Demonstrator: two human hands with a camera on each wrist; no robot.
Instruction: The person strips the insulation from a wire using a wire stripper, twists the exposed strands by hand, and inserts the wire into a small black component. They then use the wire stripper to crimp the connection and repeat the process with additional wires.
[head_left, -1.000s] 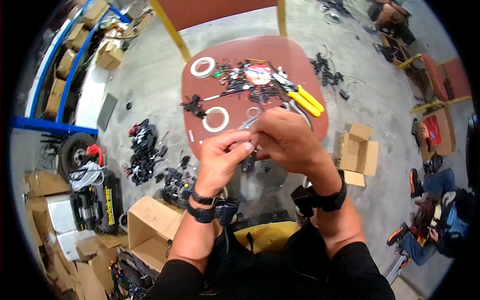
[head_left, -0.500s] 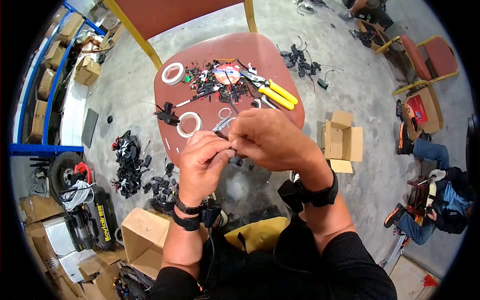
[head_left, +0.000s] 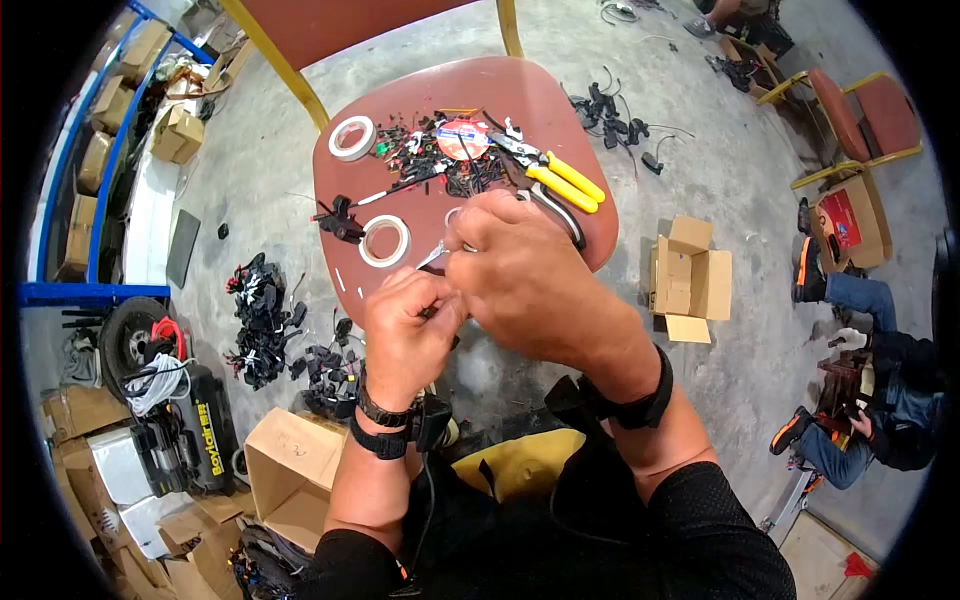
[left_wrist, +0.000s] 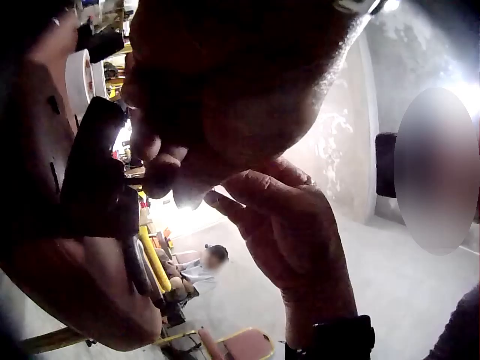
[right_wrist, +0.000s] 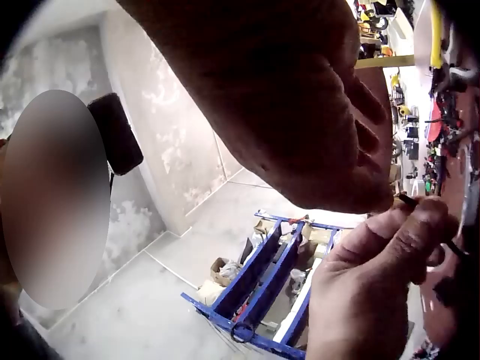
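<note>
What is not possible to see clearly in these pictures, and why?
Right hand: whether it holds anything; its back hides the fingertips in the head view.
Dark thin piece: its whole shape; the left hand covers part in the right wrist view.
Scissors: partly behind the right hand, head view.
Red-and-white disc: print too small, head view.

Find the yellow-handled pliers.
In the head view, the pliers lie on the right side of the chair seat, beside the heap of scraps, just beyond the right hand.
</note>
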